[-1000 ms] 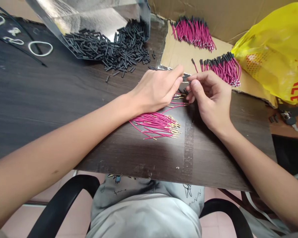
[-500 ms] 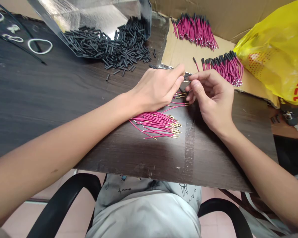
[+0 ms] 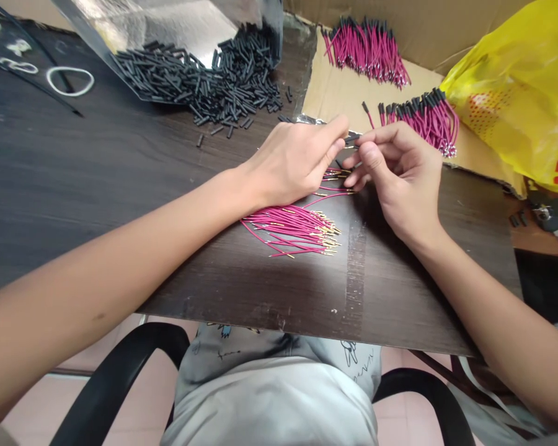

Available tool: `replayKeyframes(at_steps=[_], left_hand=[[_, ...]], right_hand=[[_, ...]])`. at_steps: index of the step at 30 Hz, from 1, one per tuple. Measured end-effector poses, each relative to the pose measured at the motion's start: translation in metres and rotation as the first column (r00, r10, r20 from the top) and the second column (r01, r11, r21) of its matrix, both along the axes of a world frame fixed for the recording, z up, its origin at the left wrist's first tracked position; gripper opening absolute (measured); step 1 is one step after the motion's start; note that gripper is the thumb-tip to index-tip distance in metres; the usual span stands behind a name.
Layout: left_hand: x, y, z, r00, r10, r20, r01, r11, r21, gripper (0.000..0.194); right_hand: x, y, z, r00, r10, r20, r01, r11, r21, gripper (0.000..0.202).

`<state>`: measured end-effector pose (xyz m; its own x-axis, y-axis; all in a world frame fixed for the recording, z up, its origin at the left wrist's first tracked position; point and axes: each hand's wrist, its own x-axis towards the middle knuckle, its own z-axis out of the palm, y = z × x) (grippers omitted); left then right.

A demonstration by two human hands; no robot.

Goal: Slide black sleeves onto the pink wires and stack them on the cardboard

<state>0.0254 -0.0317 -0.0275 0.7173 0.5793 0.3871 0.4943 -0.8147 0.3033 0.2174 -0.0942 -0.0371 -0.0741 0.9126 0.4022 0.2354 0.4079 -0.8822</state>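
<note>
My left hand (image 3: 297, 158) is closed in a pinch over the table, its back towards me; whatever its fingertips hold is hidden. Facing it, my right hand (image 3: 402, 170) pinches a short black sleeve (image 3: 352, 140) between thumb and index finger, the other fingers curled below. A thin gold pin shows between the two hands, just under the sleeve. Beneath my left wrist lies a bundle of pink wires (image 3: 291, 228) with gold pin ends. A few more wires (image 3: 332, 191) are spread under my fingers, partly covered.
An opened silver bag (image 3: 177, 28) spills many black sleeves (image 3: 204, 77) at the back. Two groups of black-capped pink wires (image 3: 365, 52) lie on cardboard (image 3: 332, 93). A yellow plastic bag (image 3: 521, 93) stands right; white rubber bands (image 3: 69, 80) lie left.
The view has shifted slightly. Both hands keep nearly the same pose, fingertips close together; the black sleeve stays at my right fingertips.
</note>
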Motion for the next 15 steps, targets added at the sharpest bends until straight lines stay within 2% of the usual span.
replayKeyframes(at_steps=[6, 15], left_hand=[[-0.0003, -0.0012, 0.0012, 0.999, -0.035, 0.022, 0.036, 0.999, -0.037, 0.033], [-0.0001, -0.0013, 0.0014, 0.998, -0.058, 0.019, 0.059, 0.998, -0.020, 0.035]], right_hand=[[0.0013, 0.0010, 0.0002, 0.998, 0.068, -0.005, -0.068, 0.997, -0.037, 0.021], [-0.0011, 0.0004, -0.0012, 0.999, 0.031, -0.008, -0.031, 0.998, -0.058, 0.024]])
